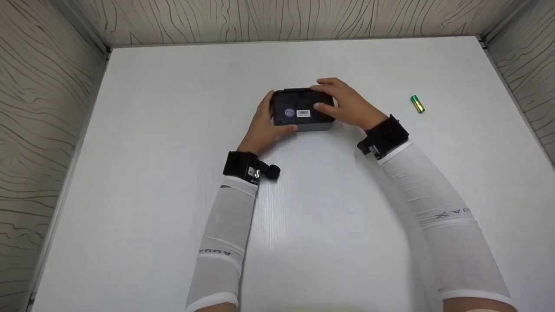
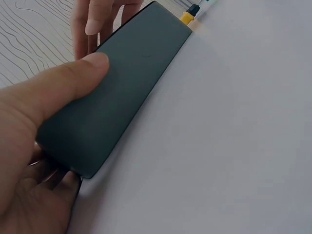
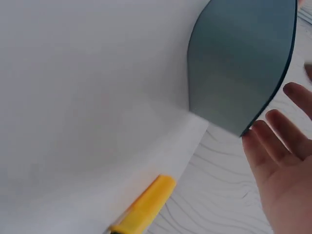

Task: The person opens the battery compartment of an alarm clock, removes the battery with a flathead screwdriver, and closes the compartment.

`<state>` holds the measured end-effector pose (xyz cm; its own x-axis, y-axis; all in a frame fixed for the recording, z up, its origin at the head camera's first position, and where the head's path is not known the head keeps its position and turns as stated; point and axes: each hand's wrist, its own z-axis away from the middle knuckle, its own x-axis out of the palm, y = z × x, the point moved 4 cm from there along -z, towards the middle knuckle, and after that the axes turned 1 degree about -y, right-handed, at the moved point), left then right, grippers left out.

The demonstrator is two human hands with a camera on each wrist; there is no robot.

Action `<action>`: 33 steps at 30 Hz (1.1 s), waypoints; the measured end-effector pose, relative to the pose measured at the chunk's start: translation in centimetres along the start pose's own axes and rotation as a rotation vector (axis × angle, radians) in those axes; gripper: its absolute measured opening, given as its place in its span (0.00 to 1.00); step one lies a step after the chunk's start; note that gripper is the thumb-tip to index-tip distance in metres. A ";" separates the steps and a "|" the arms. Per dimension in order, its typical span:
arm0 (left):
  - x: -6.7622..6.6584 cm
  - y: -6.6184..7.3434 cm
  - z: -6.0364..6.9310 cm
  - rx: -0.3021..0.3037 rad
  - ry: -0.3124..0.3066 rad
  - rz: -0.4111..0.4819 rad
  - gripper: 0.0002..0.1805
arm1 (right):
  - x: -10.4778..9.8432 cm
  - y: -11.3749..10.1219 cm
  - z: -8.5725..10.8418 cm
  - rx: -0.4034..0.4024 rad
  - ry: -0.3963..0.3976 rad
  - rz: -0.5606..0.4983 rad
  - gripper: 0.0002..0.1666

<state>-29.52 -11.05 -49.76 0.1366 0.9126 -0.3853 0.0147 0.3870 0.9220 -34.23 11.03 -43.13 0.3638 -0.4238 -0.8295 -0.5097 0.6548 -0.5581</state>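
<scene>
A grey box-shaped device (image 1: 314, 127) with a black panel (image 1: 284, 104) facing up is between both hands. The panel bears a white barcode label and a round sticker. My left hand (image 1: 264, 122) grips its left end, thumb (image 2: 85, 75) on the near grey side, other fingers partly hidden around the end. My right hand (image 1: 349, 104) is at the right end, its thumb over the panel and its fingers near the far edge. In the right wrist view, these fingers (image 3: 265, 151) are fairly straight, a fingertip touching the device's corner (image 3: 234, 114).
A green and gold battery (image 1: 417, 104) lies on the white table (image 1: 151, 173), right of the right hand. In the right wrist view, a yellow cylinder (image 3: 148, 204) with a dark end lies near the table edge. Wood-patterned panels (image 1: 243, 21) border the table's back and sides.
</scene>
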 end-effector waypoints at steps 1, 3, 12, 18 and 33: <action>0.0 0.0 0.0 0.002 0.000 -0.006 0.66 | -0.1 0.3 0.1 0.025 -0.018 -0.006 0.40; -0.2 0.0 0.1 0.000 -0.001 -0.009 0.66 | -0.1 0.8 0.4 0.067 -0.061 -0.022 0.52; -0.9 -0.2 0.2 -0.018 -0.035 -0.018 0.66 | 1.1 2.1 0.7 0.159 -0.156 -0.172 0.74; -1.2 -0.4 0.2 -0.022 -0.088 0.022 0.64 | 1.5 2.4 0.6 0.179 -0.105 -0.201 0.72; -2.3 -0.6 0.6 0.041 -0.136 0.234 0.59 | 1.4 2.8 1.2 0.143 -0.042 -0.398 0.63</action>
<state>-29.27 -13.44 -49.38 0.2732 0.9493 -0.1556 0.0070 0.1598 0.9871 -34.19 13.01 -45.84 0.5435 -0.6368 -0.5470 -0.2108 0.5272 -0.8232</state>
